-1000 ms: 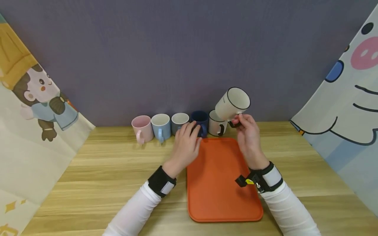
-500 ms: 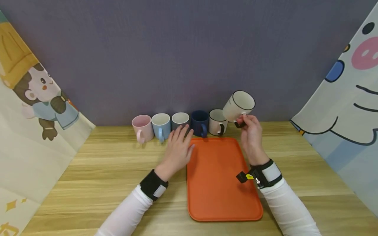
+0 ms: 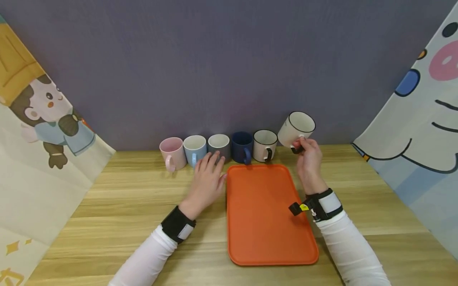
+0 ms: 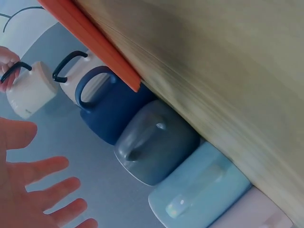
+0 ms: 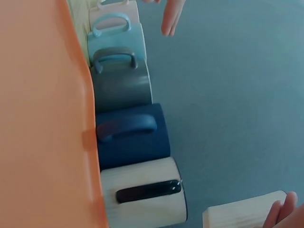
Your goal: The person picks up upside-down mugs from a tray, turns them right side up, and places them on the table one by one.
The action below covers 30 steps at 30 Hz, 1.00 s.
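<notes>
My right hand point(image 3: 309, 165) pinches the black handle of a white mug point(image 3: 290, 134) with a dark rim, held tilted in the air at the right end of a mug row. My left hand point(image 3: 203, 182) is over the table with fingers spread, overlapping the grey mug point(image 3: 224, 151) in the head view; the left wrist view shows these fingers apart from the mugs. Right of the grey mug stand a navy mug point(image 3: 240, 147) and a second white mug point(image 3: 262, 150) with a black handle. To its left are a light blue mug point(image 3: 196, 149) and a pink mug point(image 3: 175, 153).
An orange tray point(image 3: 268, 218) lies on the wooden table point(image 3: 136, 214), its far edge close to the navy and white mugs. Behind the row rises a grey wall panel point(image 3: 214, 71). Cartoon-printed sheets point(image 3: 53, 119) flank the table on both sides.
My right hand has carried the white mug rightward, away from the row. My left hand has drawn back and left from near the navy mug, its fingers spreading.
</notes>
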Each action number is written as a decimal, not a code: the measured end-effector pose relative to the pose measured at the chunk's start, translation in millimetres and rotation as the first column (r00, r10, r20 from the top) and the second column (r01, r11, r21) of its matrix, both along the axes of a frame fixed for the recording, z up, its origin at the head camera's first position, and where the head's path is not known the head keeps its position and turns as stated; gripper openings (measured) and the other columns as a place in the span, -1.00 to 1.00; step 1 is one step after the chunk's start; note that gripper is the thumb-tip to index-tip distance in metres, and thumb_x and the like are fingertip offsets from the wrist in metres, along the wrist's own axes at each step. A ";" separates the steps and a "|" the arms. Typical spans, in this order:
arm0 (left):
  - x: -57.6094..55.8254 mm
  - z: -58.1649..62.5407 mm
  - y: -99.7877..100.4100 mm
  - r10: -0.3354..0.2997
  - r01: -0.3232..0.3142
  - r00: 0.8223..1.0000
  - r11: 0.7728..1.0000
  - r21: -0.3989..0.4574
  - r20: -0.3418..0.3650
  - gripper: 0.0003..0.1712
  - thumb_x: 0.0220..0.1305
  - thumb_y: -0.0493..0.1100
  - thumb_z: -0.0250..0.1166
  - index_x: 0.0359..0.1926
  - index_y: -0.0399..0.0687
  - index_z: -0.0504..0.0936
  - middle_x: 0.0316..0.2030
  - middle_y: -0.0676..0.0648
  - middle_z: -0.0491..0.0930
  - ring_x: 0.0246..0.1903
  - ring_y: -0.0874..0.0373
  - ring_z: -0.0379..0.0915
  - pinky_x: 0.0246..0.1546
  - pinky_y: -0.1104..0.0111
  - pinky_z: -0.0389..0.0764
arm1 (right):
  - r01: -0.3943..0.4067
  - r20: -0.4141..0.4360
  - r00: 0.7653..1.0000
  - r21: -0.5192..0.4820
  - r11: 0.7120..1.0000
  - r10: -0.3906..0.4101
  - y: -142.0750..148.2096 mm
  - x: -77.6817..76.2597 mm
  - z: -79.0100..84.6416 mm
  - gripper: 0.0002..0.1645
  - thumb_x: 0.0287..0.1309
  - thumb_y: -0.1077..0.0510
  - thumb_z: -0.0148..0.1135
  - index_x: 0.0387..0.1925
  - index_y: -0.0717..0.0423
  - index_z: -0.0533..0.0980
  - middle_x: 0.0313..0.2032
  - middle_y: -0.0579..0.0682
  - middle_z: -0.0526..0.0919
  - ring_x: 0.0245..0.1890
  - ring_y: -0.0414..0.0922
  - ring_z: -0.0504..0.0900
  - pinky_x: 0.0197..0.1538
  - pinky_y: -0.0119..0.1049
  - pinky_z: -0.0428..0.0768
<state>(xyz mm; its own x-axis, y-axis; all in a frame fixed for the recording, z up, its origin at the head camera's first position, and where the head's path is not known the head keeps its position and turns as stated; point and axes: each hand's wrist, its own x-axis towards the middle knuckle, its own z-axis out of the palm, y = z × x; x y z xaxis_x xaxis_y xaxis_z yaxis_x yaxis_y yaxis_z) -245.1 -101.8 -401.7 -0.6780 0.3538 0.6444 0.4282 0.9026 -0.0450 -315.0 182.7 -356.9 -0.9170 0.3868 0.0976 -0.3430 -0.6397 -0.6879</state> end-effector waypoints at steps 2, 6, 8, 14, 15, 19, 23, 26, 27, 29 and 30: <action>0.3 0.3 -2.6 0.003 -0.003 1.000 1.000 -0.004 -0.005 -0.48 0.25 -0.07 0.19 0.19 -0.20 0.46 0.26 -0.24 0.34 0.25 -0.21 0.20 0.17 -0.05 0.28 | 0.008 0.004 1.000 0.000 1.000 -0.008 2.1 -3.0 -2.3 -0.71 0.29 0.38 0.02 -0.58 0.21 0.38 -0.67 0.00 0.55 -0.58 -0.15 0.55 -0.26 -0.41 0.45; 0.7 0.6 -7.1 0.009 -0.009 1.000 1.000 -0.003 -0.003 -0.47 0.25 -0.06 0.19 0.19 -0.19 0.46 0.26 -0.24 0.34 0.24 -0.21 0.21 0.17 -0.06 0.28 | 0.020 0.018 1.000 0.025 0.999 -0.021 4.9 -7.3 -6.5 -0.70 0.27 0.37 0.05 -0.60 0.19 0.38 -0.68 -0.02 0.56 -0.59 -0.16 0.54 -0.28 -0.43 0.46; 0.8 0.4 -9.3 0.009 -0.010 1.000 1.000 0.002 0.007 -0.46 0.24 -0.06 0.21 0.20 -0.19 0.45 0.26 -0.25 0.33 0.24 -0.22 0.21 0.18 -0.07 0.27 | 0.021 0.025 0.999 0.034 0.999 -0.021 6.0 -9.3 -8.8 -0.70 0.27 0.37 0.06 -0.60 0.19 0.38 -0.68 -0.02 0.56 -0.59 -0.16 0.54 -0.29 -0.43 0.47; 1.8 -0.9 -17.6 0.022 -0.022 0.999 1.000 0.007 0.029 -0.46 0.24 -0.06 0.23 0.20 -0.17 0.44 0.27 -0.24 0.32 0.24 -0.23 0.22 0.19 -0.06 0.25 | 0.008 0.064 0.998 0.035 0.999 -0.010 9.1 -15.2 -15.5 -0.69 0.25 0.40 0.05 -0.62 0.20 0.39 -0.70 -0.02 0.57 -0.59 -0.16 0.53 -0.35 -0.44 0.48; 2.0 -1.1 -19.2 0.023 -0.024 0.999 1.000 0.009 0.033 -0.46 0.25 -0.06 0.22 0.20 -0.17 0.44 0.27 -0.24 0.32 0.24 -0.23 0.21 0.19 -0.06 0.25 | 0.005 0.073 0.997 0.042 0.999 -0.008 9.9 -16.1 -16.8 -0.69 0.26 0.40 0.06 -0.61 0.20 0.39 -0.70 -0.02 0.57 -0.59 -0.16 0.52 -0.35 -0.44 0.47; 4.5 -0.9 -26.0 0.038 -0.038 0.998 0.999 0.005 0.048 -0.47 0.28 -0.06 0.18 0.21 -0.19 0.43 0.27 -0.24 0.31 0.26 -0.22 0.18 0.19 -0.08 0.25 | -0.010 0.113 0.994 0.059 0.998 0.003 12.9 -19.1 -21.4 -0.70 0.25 0.39 0.07 -0.61 0.20 0.41 -0.70 -0.03 0.58 -0.60 -0.18 0.52 -0.35 -0.44 0.48; 7.4 0.1 -32.9 0.057 -0.057 0.997 0.998 -0.003 0.059 -0.48 0.31 -0.05 0.14 0.22 -0.20 0.43 0.28 -0.23 0.31 0.26 -0.20 0.16 0.20 -0.08 0.24 | -0.028 0.143 0.990 0.070 0.997 0.018 15.2 -21.1 -25.5 -0.72 0.25 0.38 0.08 -0.59 0.20 0.42 -0.69 -0.04 0.58 -0.60 -0.18 0.52 -0.33 -0.43 0.47; 9.3 0.7 -38.0 0.065 -0.065 0.996 0.998 -0.004 0.060 -0.49 0.31 -0.06 0.13 0.22 -0.20 0.43 0.27 -0.24 0.32 0.26 -0.20 0.16 0.20 -0.08 0.23 | -0.041 0.143 0.989 0.086 0.995 0.029 16.8 -22.6 -28.5 -0.72 0.26 0.37 0.07 -0.58 0.19 0.43 -0.69 -0.04 0.59 -0.60 -0.18 0.53 -0.33 -0.43 0.46; 9.8 0.8 -39.5 0.069 -0.069 0.996 0.998 -0.004 0.058 -0.49 0.31 -0.06 0.13 0.21 -0.20 0.43 0.27 -0.24 0.32 0.26 -0.21 0.16 0.20 -0.08 0.23 | -0.044 0.142 0.989 0.096 0.994 0.030 17.3 -23.0 -29.5 -0.72 0.27 0.37 0.07 -0.58 0.19 0.44 -0.70 -0.05 0.59 -0.60 -0.18 0.53 -0.34 -0.43 0.46; 10.1 0.8 -42.6 0.073 -0.073 0.996 0.997 -0.007 0.050 -0.49 0.31 -0.06 0.13 0.21 -0.21 0.44 0.26 -0.25 0.33 0.26 -0.21 0.18 0.20 -0.08 0.23 | -0.048 0.141 0.989 0.100 0.994 0.033 18.2 -24.1 -31.2 -0.72 0.26 0.37 0.07 -0.59 0.19 0.44 -0.70 -0.05 0.59 -0.61 -0.19 0.54 -0.35 -0.43 0.46; 10.0 0.8 -44.0 0.075 -0.075 0.996 0.997 -0.010 0.043 -0.49 0.30 -0.06 0.13 0.20 -0.20 0.44 0.25 -0.25 0.34 0.25 -0.21 0.18 0.19 -0.08 0.25 | -0.047 0.141 0.989 0.097 0.994 0.033 18.5 -24.5 -31.8 -0.71 0.26 0.37 0.08 -0.60 0.20 0.45 -0.70 -0.04 0.60 -0.61 -0.18 0.54 -0.36 -0.42 0.46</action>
<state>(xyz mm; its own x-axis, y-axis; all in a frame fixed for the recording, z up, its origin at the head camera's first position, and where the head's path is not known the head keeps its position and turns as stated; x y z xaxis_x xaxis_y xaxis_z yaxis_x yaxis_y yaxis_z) -235.1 -145.8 -400.9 -0.7298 0.3060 0.6114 0.3609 0.9319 -0.0357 -339.5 201.2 -388.7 -0.9389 0.3441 0.0045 -0.2150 -0.5763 -0.7884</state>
